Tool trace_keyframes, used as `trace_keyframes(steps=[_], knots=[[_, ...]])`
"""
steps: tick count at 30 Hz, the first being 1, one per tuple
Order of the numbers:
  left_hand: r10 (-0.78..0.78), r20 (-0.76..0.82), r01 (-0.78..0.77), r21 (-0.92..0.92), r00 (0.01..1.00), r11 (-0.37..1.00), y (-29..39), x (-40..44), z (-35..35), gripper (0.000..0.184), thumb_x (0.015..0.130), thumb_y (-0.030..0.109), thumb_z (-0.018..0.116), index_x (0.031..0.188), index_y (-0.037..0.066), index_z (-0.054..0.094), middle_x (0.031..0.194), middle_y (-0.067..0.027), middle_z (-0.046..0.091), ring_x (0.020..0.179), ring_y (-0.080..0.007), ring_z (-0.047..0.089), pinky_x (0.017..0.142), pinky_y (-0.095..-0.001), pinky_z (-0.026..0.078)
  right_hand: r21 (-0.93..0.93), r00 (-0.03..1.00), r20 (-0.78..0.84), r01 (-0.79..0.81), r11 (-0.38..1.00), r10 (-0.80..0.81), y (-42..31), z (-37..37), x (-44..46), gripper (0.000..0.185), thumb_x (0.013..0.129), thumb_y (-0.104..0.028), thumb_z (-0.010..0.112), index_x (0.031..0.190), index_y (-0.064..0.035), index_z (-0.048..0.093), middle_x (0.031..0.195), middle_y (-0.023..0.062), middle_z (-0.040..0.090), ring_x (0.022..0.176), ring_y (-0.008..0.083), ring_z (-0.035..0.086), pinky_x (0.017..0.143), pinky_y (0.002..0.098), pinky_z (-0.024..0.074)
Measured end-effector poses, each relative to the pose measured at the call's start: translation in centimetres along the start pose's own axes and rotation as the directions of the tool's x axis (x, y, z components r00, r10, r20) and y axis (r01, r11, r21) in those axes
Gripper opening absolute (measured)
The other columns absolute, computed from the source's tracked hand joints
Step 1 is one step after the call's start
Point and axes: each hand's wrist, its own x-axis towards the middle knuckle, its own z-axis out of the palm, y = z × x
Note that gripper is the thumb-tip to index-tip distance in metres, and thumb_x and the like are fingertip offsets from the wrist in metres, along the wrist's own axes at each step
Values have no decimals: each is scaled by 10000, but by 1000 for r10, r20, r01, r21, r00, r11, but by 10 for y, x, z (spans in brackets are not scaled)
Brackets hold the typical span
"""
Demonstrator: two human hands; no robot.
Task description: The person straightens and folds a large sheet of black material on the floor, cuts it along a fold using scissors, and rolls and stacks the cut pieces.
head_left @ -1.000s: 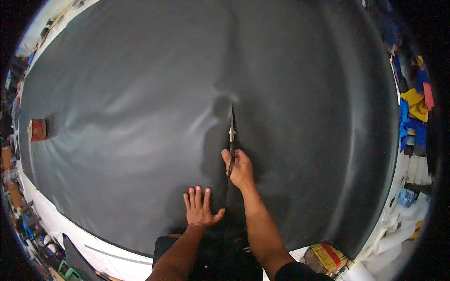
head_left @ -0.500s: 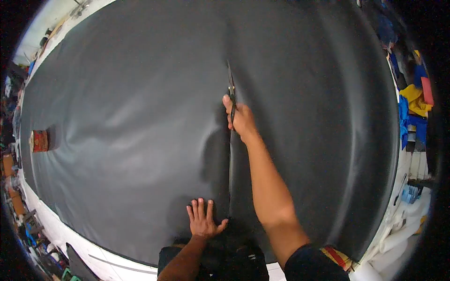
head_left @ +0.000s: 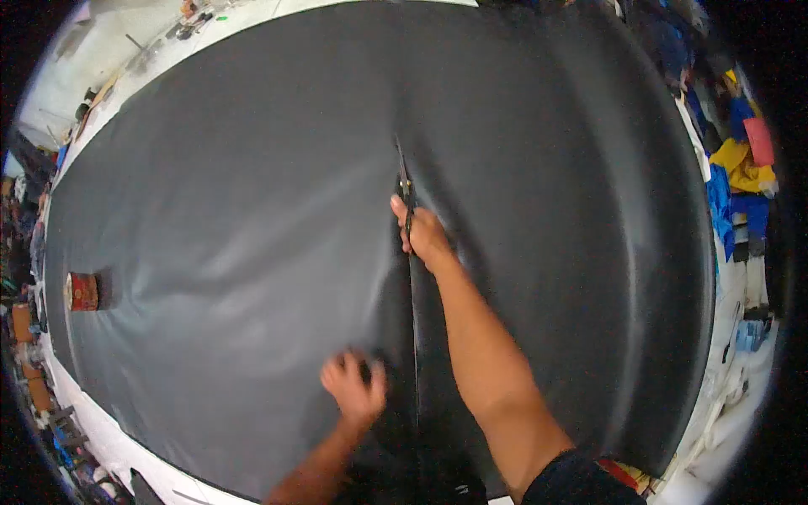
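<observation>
Sheet: dark gray to black, smooth, with a soft sheen; the sheet lies spread over a white surface and fills most of the head view.
Creases: shallow, pale folds fan across the left part; a long, lighter band curves down the right part.
Cut: one narrow, nearly straight line runs from the scissors toward the person, with a thin pale edge.
Scissors: dark handles, slender metal blades, bright pivot; the scissors lie above the middle of the sheet, tips pointing away from the person.
Right hand: the right hand grips the scissors by the handles, thumb on the left side.
Left hand: the left hand is open, fingers apart and bent, left of the cut; blurred, so contact with the sheet cannot be confirmed.
Can: the red can rests near the sheet's left edge.
Right border: yellow cloth and blue cloth lie beyond the sheet.
</observation>
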Motion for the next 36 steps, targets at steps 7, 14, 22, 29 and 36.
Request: trace_keyframes(steps=[7, 14, 22, 29, 36], knots=[[296, -331, -203, 288, 896, 936, 58, 302, 18, 549, 938, 398, 509, 1396, 97, 468, 1476, -235, 357, 1397, -424, 275, 1156, -536, 183, -35, 1000, -22, -14, 999, 13, -6, 5, 0, 567, 870, -617, 601, 700, -84, 513, 555, 27, 502, 481, 137, 495, 509, 293, 416], [170, -221, -93, 321, 960, 942, 61, 311, 24, 602, 943, 451, 460, 1457, 143, 394, 1536, -203, 277, 1433, -410, 211, 1170, -539, 123, -44, 992, -15, -127, 991, 127, -16, 2, -4, 534, 901, -592, 573, 767, -78, 521, 603, 16, 497, 536, 115, 495, 526, 275, 419], [155, -206, -86, 311, 966, 946, 64, 318, 20, 591, 918, 393, 523, 1439, 137, 409, 1521, -216, 295, 1420, -422, 234, 1162, -556, 139, -9, 999, 8, -45, 999, 45, -13, 2, -17, 506, 951, -541, 512, 779, -65, 536, 641, 30, 500, 619, 160, 516, 585, 320, 407], [126, -178, -65, 315, 976, 947, 68, 318, 17, 605, 922, 413, 505, 1448, 135, 398, 1526, -215, 284, 1429, -414, 215, 1167, -549, 130, -193, 993, -114, -23, 981, 1, 9, 14, 28, 507, 942, -554, 529, 767, -79, 498, 603, 9, 471, 538, 132, 478, 524, 298, 401], [115, -153, -61, 322, 982, 945, 68, 317, 15, 614, 921, 431, 494, 1452, 138, 398, 1535, -207, 273, 1439, -403, 195, 1173, -539, 124, -68, 996, -88, 0, 998, -6, -30, 7, 48, 444, 938, -443, 601, 837, -10, 602, 697, 72, 605, 639, 186, 553, 609, 346, 439]])
